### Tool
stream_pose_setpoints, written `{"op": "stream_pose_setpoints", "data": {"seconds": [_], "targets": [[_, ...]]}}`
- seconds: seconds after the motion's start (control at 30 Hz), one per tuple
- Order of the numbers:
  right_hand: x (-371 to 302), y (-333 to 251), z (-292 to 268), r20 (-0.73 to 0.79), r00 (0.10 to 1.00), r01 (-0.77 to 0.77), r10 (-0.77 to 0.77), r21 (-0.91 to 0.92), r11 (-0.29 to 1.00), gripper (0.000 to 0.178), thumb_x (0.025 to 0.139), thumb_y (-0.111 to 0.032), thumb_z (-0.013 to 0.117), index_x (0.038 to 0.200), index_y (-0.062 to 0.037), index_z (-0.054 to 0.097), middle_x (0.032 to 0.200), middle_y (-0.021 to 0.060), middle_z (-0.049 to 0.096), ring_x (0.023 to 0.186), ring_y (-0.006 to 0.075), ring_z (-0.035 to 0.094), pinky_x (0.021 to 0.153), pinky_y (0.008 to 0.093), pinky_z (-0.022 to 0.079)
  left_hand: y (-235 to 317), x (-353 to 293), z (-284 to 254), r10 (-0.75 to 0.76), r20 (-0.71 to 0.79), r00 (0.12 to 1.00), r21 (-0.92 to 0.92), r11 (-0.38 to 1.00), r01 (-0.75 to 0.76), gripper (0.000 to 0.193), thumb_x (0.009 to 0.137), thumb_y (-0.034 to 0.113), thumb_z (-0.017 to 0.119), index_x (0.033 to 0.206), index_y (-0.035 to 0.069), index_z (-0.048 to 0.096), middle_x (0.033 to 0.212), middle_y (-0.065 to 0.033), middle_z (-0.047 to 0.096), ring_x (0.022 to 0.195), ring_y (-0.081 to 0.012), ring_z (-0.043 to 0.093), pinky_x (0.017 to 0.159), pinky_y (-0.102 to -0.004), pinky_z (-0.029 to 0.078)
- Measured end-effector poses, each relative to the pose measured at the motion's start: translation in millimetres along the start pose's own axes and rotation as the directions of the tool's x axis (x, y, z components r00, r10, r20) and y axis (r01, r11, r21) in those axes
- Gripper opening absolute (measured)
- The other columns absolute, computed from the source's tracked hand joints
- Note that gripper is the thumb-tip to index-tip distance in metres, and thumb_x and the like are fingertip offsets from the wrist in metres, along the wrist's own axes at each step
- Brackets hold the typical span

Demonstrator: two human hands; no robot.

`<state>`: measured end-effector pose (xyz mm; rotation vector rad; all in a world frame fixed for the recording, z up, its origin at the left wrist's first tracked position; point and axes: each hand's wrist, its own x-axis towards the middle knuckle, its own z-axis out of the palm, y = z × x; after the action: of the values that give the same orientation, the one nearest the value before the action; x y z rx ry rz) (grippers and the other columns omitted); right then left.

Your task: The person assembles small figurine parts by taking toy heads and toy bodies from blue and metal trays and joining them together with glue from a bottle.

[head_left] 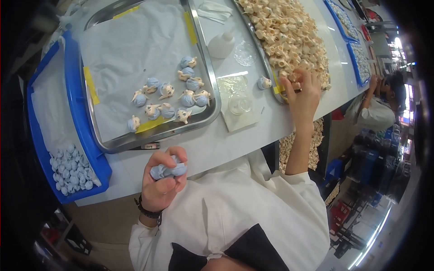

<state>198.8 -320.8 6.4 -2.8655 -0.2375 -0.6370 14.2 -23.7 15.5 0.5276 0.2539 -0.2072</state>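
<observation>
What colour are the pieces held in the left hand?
The pieces are pale grey-blue, best seen in the head view.

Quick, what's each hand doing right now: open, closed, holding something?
Left hand: closed, holding pale blue pieces.
Right hand: fingers bent at the heap of beige pieces; whether it grips one cannot be told.

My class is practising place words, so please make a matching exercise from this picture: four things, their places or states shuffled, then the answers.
Things
1. left hand
2. right hand
3. white bottle
4. blue bin

Places or states
A. between two metal trays
B. at the edge of the heap of beige parts
C. furthest left, beside a metal tray
D. holding something pale blue

Pairs: 1-D, 2-B, 3-A, 4-C
</observation>
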Motion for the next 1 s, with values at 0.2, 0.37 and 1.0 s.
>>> {"op": "stream_pose_setpoints", "data": {"seconds": [0.2,0.37,1.0], "targets": [[7,0,11,-0.018,0.997,0.081,-0.08,0.013,0.997,0.024,0.067,-0.022,0.074,0.08,-0.0061,0.061,0.078,0.0062,0.052,0.08,0.0239,0.051,0.074,0.0359,0.039,-3,0,0,-0.028,0.069,0.997,-0.043,0.999,0.031,0.023,0.078,0.009,0.059,0.1,0.007,0.05,0.102,-0.0155,0.047,0.066,-0.0111,0.048,0.049,-0.0198,0.041],[-4,-3,-3,-0.167,0.986,0.033,-0.006,0.16,0.987,0.02,0.068,-0.013,0.072,0.083,-0.0039,0.061,0.081,0.007,0.056,0.079,0.0252,0.054,0.072,0.0364,0.043,-3,5,10,-0.052,-0.087,0.995,-0.07,0.996,0.046,0.029,0.082,0.015,0.057,0.106,0.001,0.046,0.103,-0.0178,0.049,0.058,-0.0096,0.047,0.043,-0.0167,0.038],[-47,-126,-51,0.04,0.775,0.102,-0.631,0.977,0.188,0.029,0.064,-0.001,0.075,0.09,-0.0035,0.063,0.087,0.0116,0.061,0.068,0.0201,0.061,0.058,0.0273,0.047,-9,12,11,0.089,0.162,0.983,0.608,0.775,-0.171,0.025,0.074,0.017,0.071,0.089,0.003,0.058,0.106,-0.0121,0.049,0.091,-0.0147,0.049,0.081,-0.0266,0.037]]}}
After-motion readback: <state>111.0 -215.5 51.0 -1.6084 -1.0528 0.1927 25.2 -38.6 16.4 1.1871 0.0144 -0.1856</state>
